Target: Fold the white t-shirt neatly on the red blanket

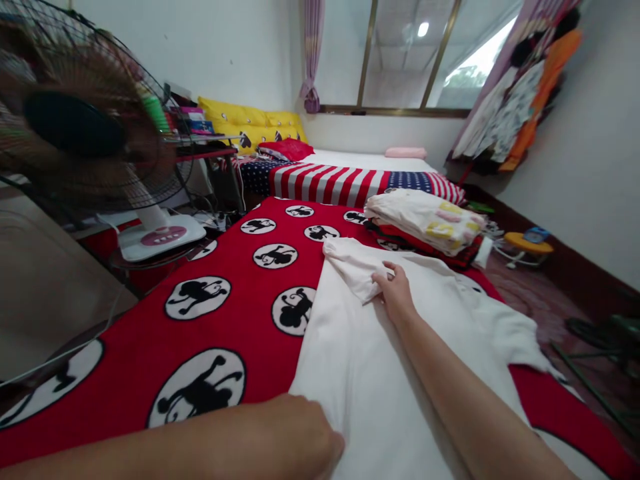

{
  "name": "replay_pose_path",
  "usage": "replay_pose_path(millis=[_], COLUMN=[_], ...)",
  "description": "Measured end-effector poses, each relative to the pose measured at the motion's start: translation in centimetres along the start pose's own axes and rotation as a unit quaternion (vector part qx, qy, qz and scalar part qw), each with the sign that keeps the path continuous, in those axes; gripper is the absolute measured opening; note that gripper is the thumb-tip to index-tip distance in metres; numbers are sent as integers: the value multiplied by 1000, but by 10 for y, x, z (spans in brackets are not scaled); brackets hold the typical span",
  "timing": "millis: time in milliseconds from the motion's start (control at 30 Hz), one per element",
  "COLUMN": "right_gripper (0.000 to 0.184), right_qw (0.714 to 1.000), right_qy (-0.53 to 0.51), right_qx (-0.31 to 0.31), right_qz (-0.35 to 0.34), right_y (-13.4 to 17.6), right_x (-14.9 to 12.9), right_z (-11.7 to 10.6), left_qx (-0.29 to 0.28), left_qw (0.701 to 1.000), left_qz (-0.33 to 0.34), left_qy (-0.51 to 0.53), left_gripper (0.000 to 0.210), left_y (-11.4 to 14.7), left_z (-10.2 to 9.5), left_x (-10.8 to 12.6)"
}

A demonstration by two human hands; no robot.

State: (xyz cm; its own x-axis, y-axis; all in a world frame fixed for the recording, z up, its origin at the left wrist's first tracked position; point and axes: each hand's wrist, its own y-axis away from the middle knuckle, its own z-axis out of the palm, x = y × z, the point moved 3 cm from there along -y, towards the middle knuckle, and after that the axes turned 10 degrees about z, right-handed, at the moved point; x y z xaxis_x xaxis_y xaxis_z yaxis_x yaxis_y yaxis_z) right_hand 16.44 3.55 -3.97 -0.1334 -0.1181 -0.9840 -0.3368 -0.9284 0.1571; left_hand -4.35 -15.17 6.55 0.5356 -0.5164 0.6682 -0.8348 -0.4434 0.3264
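Observation:
A white T-shirt (360,360) lies spread on the red blanket, its left side folded inward and that sleeve turned over its body. My right hand (396,293) is closed at the hem of the turned-over sleeve, thumb and finger on the cloth. Near the bottom of the view, my left hand (305,433) is closed on the shirt's left folded edge; its fingertips are mostly hidden. The other sleeve (515,333) stretches out to the right, flat on the blanket.
Beneath the shirt is a red blanket (250,293) with black monkey figures in white ovals. A stack of folded clothes (425,217) sits at its far right. A fan (160,233) stands at left, with a bed (330,183) behind and a small stool (529,243) at right.

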Motion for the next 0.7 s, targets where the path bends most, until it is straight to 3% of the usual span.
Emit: replay_pose_path(millis=[67,100,167,233,333,433,567,700], right_gripper=[78,78,67,54,49,47,46,51], right_qw=[999,997,993,991,991,985,950,923], right_qy=[20,38,74,95,101,120,186,249], right_qx=[-18,-30,-44,-45,-37,-7,86,167], right_qz=[-37,-56,-77,-78,-82,-124,-236,-240], right_y=[1,2,2,1,0,1,10,17], right_x=[2,1,-1,-1,2,1,-8,-11], right_z=[1,3,5,5,4,2,1,-5], left_qx=[-7,17,123,229,325,382,414,413], left_qw=[999,997,980,940,889,866,865,868], left_qz=[33,37,10,-62,-146,-169,-134,-122], left_qy=[-37,-69,-156,-247,-289,-274,-251,-248], left_gripper=[22,25,29,29,35,36,53,65], left_y=[-19,-31,-60,-89,-124,-144,-159,-165], left_z=[-11,-19,-39,-57,-72,-73,-62,-53], left_x=[-3,-7,-21,-41,-72,-97,-115,-124])
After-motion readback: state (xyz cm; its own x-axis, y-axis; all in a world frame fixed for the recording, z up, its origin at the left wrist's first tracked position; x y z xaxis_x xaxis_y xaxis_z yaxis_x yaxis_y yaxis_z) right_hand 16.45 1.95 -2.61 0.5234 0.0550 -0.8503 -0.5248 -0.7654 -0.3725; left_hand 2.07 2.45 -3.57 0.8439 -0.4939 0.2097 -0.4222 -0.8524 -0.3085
